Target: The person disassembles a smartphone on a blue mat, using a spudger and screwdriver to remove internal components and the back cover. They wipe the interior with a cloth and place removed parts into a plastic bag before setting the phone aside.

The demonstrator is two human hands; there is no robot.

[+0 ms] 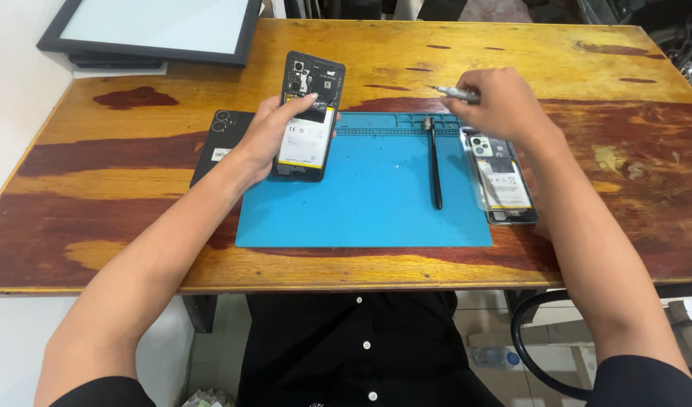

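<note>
1. At a worn wooden table streaked in yellow and dark red, a person in a black buttoned shirt works over a blue repair mat that lies flat near the table's front edge.
2. The left hand is closed around an opened phone, its back removed, lifted at the mat's upper left corner with the white-labelled battery and circuit parts facing the camera; the fingers wrap its left edge.
3. Just left of that hand, a black back cover with two round camera rings lies flat on the wood, partly hidden by the wrist.
4. The right hand is curled shut around a slim silver-tipped screwdriver, whose tip points left above the mat's upper right corner.
5. Under that hand, a second opened phone lies flat, straddling the mat's right edge, camera end away from the person.
6. A long black tool with a pale head lies on the mat, just left of the second phone.
7. A dark-framed white panel sits at the table's far left corner, well apart from both hands.
</note>
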